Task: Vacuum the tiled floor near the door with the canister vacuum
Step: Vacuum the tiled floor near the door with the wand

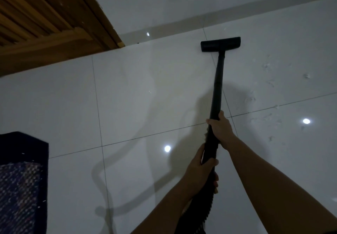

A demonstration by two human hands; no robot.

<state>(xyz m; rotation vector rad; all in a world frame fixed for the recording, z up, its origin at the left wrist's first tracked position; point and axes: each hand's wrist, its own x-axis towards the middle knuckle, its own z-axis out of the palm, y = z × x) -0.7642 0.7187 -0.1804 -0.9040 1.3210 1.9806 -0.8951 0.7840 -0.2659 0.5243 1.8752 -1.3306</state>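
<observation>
Your right hand [219, 126] is wrapped round the wand [217, 91] higher up; your left hand [200, 170] clasps it lower, where the ribbed hose [202, 206] begins. From there the wand runs straight ahead and away from you, its long axis pointing at the wall [182, 5]. The head [220, 44] sits flat on the tiles [145, 97], crosswise, just short of the skirting [173, 26], right of the door [45, 24]. Specks [264, 87] lie right of the wand, nearer your right hand; a mat [20, 179] lies well to the left.
</observation>
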